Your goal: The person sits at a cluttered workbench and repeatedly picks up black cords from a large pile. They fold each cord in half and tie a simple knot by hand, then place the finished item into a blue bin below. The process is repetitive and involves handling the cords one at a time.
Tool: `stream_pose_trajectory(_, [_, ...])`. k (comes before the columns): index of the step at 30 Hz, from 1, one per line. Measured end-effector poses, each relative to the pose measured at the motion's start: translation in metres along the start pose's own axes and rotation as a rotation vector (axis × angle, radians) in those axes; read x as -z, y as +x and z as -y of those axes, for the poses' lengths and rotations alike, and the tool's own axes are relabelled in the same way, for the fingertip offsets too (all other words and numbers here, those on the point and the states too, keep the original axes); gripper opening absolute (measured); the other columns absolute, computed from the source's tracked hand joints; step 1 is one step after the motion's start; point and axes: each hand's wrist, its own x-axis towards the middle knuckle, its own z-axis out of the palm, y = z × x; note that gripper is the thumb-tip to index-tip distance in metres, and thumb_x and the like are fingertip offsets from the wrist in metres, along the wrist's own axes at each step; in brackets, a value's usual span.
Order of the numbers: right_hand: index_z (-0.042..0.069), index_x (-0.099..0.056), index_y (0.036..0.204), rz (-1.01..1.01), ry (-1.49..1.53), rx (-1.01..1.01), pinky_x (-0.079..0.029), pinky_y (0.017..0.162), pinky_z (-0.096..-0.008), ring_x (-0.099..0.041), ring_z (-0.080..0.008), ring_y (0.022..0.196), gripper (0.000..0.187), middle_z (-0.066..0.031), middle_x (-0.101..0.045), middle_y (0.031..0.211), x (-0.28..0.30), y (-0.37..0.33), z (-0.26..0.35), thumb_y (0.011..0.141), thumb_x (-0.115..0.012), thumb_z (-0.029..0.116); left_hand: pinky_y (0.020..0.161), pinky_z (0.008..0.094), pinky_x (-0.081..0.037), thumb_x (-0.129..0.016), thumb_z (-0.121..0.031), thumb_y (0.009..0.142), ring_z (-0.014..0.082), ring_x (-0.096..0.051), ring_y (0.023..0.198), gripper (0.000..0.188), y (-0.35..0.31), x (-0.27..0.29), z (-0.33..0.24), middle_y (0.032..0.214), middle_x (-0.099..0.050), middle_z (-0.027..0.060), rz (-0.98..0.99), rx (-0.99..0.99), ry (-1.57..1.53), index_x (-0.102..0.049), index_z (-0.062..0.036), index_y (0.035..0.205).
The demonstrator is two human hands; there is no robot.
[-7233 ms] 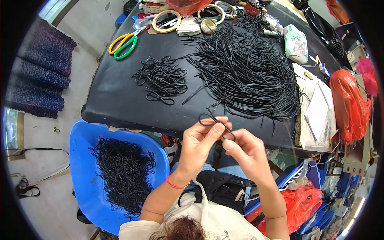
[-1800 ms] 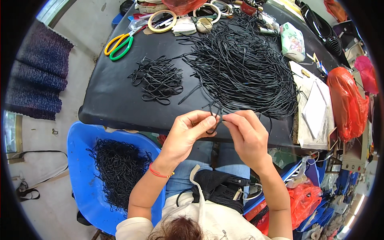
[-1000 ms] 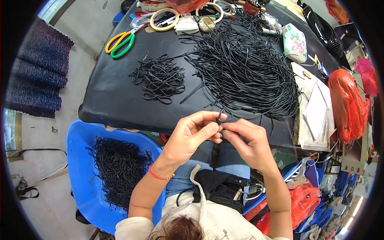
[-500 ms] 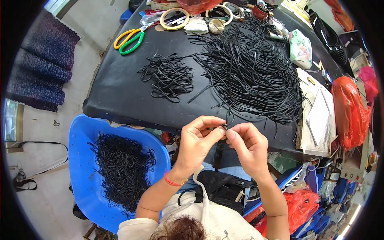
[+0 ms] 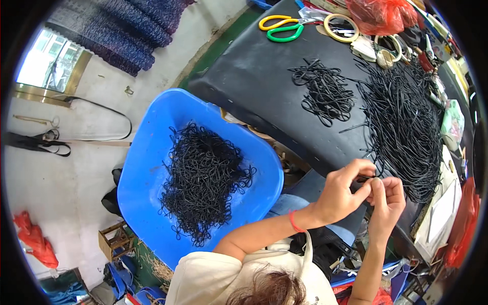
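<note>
At the table's near edge, my left hand (image 5: 343,195) is closed in a pinch on a thin black cord (image 5: 363,179). My right hand (image 5: 387,202) pinches the same cord, its fingertips touching those of the left; most of the cord is hidden behind the fingers. Just beyond my hands a large bundle of loose black cords (image 5: 404,129) spreads over the dark tabletop (image 5: 254,76). Left of that bundle lies a smaller pile of black cords bent into loops (image 5: 328,94). A blue tub (image 5: 134,190) on my left holds a heap of looped black cords (image 5: 203,178).
Scissors (image 5: 284,29) with one yellow and one green handle lie at the far table edge. Near them are a tape roll (image 5: 341,28) and a red plastic bag (image 5: 381,15). A white board (image 5: 442,213) sits at the right. A small wooden stool (image 5: 114,241) stands beside the tub.
The view has swung left, so the table now appears farther right and more of the tub shows. Both hands stay together, pinching the cord.
</note>
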Motion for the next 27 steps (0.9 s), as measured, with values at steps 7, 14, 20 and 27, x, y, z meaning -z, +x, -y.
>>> stream_pose_trajectory(7, [0.001, -0.062, 0.089, 0.237, -0.156, 0.118, -0.037, 0.056, -0.0175, -0.047, -0.0049, 0.066, 0.012, -0.0022, -0.053, 0.086, 0.022, 0.013, -0.009, 0.078, -0.066, 0.005, 0.073, 0.0265, -0.050, -0.063, 0.001, 0.075, 0.0123, -0.062, 0.080, 0.039, 0.007, 0.017, -0.010, 0.087, -0.065, 0.0104, 0.352, 0.210, 0.086, -0.046, -0.0011, 0.110])
stream_pose_trajectory(14, [0.003, -0.056, 0.083, 0.099, 0.257, -0.230, -0.041, 0.061, -0.0175, -0.048, -0.0027, 0.068, 0.013, 0.0020, -0.055, 0.074, 0.024, 0.011, -0.006, 0.084, -0.063, 0.014, 0.082, 0.0248, -0.045, -0.059, 0.006, 0.077, 0.0121, -0.056, 0.096, 0.047, 0.014, 0.019, -0.019, 0.099, -0.060, 0.0090, 0.567, 0.465, -0.068, -0.040, -0.0031, 0.119])
stream_pose_trajectory(20, [0.003, -0.055, 0.080, 0.074, 0.212, -0.165, -0.039, 0.059, -0.0176, -0.044, -0.0017, 0.066, 0.018, 0.0033, -0.053, 0.073, 0.023, 0.008, -0.008, 0.088, -0.058, 0.018, 0.077, 0.0225, -0.045, -0.061, 0.000, 0.080, 0.0087, -0.055, 0.093, 0.040, 0.010, 0.018, -0.023, 0.103, -0.057, 0.0099, 0.552, 0.560, -0.247, -0.044, -0.0009, 0.116])
stream_pose_trajectory(27, [0.001, -0.053, 0.080, 0.026, 0.114, -0.025, -0.036, 0.055, -0.0178, -0.041, -0.0017, 0.063, 0.019, 0.0036, -0.050, 0.069, 0.019, 0.001, -0.006, 0.090, -0.055, 0.017, 0.053, 0.0164, -0.043, -0.060, -0.020, 0.086, 0.0037, -0.054, 0.056, 0.019, 0.015, 0.012, -0.019, 0.065, -0.061, 0.0008, 0.618, 0.711, -0.141, -0.062, -0.0013, 0.085])
